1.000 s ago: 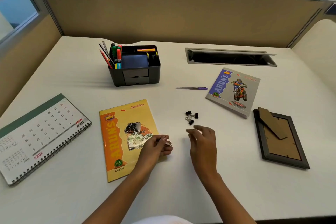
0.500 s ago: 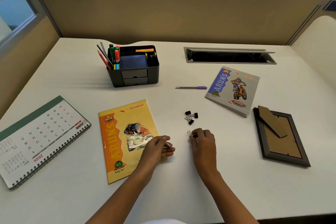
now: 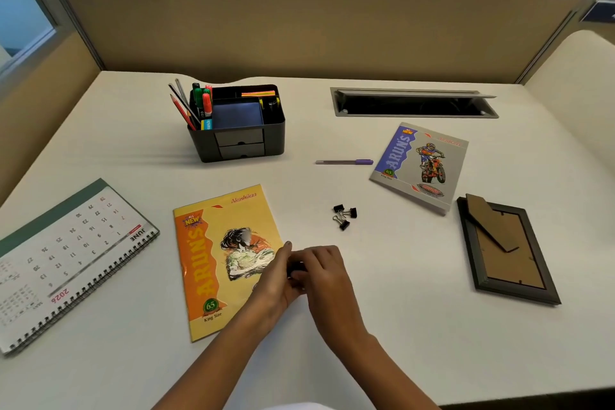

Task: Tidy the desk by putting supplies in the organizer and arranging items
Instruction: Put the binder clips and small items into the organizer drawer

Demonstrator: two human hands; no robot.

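My left hand (image 3: 274,278) and my right hand (image 3: 324,273) meet at the right edge of the yellow notebook (image 3: 213,253). Both have their fingers closed around small black binder clips (image 3: 295,267), mostly hidden between the fingers. A loose cluster of three black binder clips (image 3: 344,216) lies on the desk just beyond my right hand. The black desk organizer (image 3: 206,146) stands at the back centre-left with pencils, markers and sticky notes in it. A purple pen (image 3: 344,162) lies flat to the organizer's right.
A grey notebook (image 3: 422,163) lies right of the pen. A dark picture frame (image 3: 506,250) lies face down at the right. A spiral desk calendar (image 3: 66,256) lies at the left edge. An open cable slot (image 3: 412,103) sits at the back, before the partition wall.
My right hand took a binder clip off the desk, then drew left and back until it met my left hand, which has kept its own clip.
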